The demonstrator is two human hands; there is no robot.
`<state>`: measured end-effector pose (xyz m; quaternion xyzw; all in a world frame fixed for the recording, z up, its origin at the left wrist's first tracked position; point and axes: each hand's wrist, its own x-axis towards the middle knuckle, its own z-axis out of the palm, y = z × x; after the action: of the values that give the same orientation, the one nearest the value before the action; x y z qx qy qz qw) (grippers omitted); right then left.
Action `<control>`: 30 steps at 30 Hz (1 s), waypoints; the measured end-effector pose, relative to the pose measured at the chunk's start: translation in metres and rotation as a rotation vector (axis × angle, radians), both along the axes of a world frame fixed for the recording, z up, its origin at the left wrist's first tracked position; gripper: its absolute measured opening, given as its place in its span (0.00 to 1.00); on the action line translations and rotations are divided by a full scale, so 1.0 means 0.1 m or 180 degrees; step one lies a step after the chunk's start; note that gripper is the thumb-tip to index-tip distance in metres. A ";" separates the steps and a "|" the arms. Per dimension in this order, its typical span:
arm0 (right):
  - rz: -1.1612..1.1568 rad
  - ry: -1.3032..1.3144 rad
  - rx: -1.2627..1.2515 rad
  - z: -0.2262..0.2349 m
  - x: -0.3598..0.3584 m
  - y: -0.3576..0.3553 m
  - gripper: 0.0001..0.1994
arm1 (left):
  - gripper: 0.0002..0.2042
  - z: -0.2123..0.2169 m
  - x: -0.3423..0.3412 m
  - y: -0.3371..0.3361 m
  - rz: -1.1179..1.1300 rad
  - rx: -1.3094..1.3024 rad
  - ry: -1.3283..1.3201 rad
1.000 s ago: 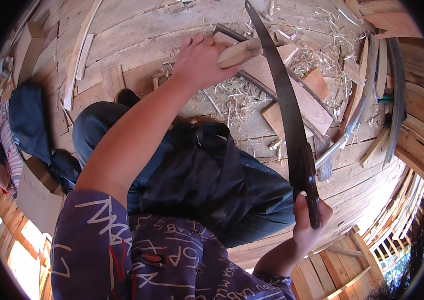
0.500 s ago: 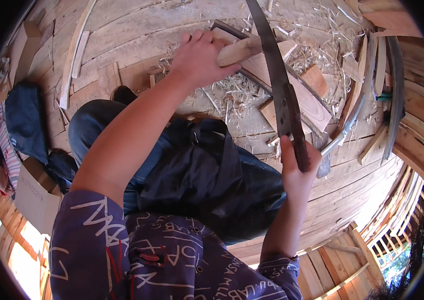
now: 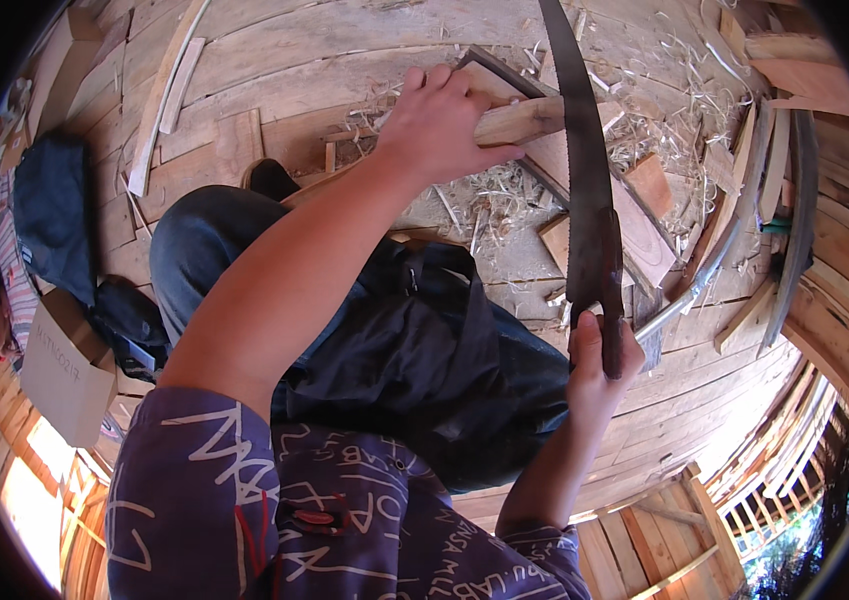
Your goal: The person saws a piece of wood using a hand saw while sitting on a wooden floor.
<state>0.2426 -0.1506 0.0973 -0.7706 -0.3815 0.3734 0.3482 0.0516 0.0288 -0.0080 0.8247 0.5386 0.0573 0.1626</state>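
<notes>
Sawing: looks like a cut in hand, the saw (image 3: pixel 585 150) lying across the right end of the wooden piece (image 3: pixel 522 122); how deep the teeth sit, I can't tell.
Left hand (image 3: pixel 436 125): clamped over the piece's left end, fingers spread on the far side, thumb on the near side.
Right hand (image 3: pixel 602 358): wrapped round the saw's handle, thumb up near the blade.
Wooden piece: out ahead of the lap, over a long board (image 3: pixel 641 232) on the plank floor (image 3: pixel 304 88).
Next stroke: calls, I'd judge, for a firm left grip and a straight blade.
Around: curly shavings (image 3: pixel 496 192), a reddish offcut (image 3: pixel 651 185), a cardboard box (image 3: pixel 56 378) far left.
In the way: loose shavings and offcuts crowd the board; they could unsettle it.
</notes>
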 end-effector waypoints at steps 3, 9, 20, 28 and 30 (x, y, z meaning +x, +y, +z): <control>-0.0005 0.0030 -0.0014 -0.08 0.07 -0.07 0.14 | 0.31 -0.04 0.00 0.01 -0.0042 0.0073 -0.0013; 0.0145 -0.0003 -0.0172 -0.07 0.05 -0.09 0.15 | 0.28 -0.06 -0.02 0.00 -0.0010 0.0088 -0.0157; -0.0081 -0.0127 -0.0324 0.31 -0.03 0.18 0.15 | 0.27 -0.13 -0.02 0.00 0.0004 0.0276 -0.0314; -0.0136 -0.0039 -0.0228 0.21 -0.04 0.05 0.14 | 0.27 -0.12 -0.01 0.00 0.0021 0.0214 -0.0156; -0.0163 0.0012 -0.0175 0.23 -0.03 0.09 0.14 | 0.27 -0.11 -0.02 0.00 0.0000 0.0213 -0.0004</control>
<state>0.2399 -0.1414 0.1202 -0.7886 -0.3506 0.3762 0.3370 0.0498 0.0286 -0.0191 0.8297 0.5363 0.0758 0.1352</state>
